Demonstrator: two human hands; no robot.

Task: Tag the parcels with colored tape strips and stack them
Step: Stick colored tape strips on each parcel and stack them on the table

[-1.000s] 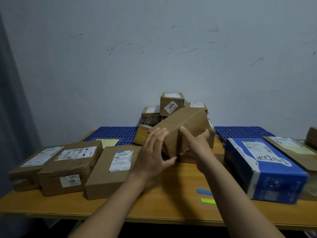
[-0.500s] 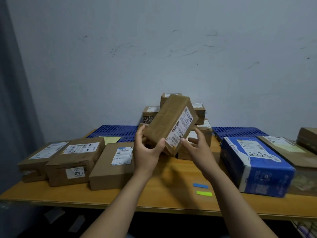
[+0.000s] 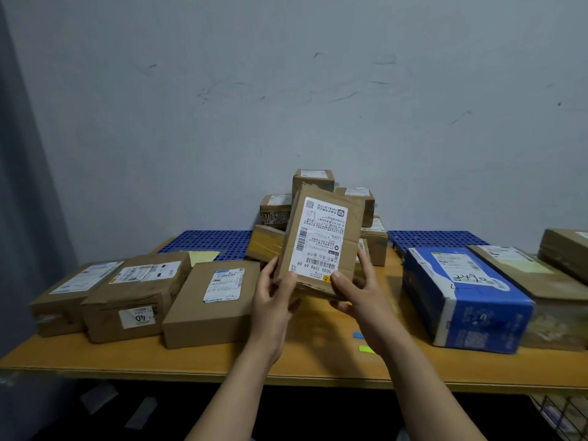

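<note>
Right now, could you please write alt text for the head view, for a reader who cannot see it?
The left hand and right hand hold a brown parcel upright over a wooden table, white label facing the camera. Other brown parcels lie left, a blue box right, a blue strip and green strip in front.

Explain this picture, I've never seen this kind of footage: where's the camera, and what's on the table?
No machine here: a person works bare-handed, filmed by a camera on their head looking forward and down. The left hand and right hand grip the lower end of a parcel, held up with its white label facing the camera. On the table, three brown boxes lie on the left, a blue box on the right, and a pile stands at the back by a blue mat. A blue strip and a green strip lie near the front edge.
</note>
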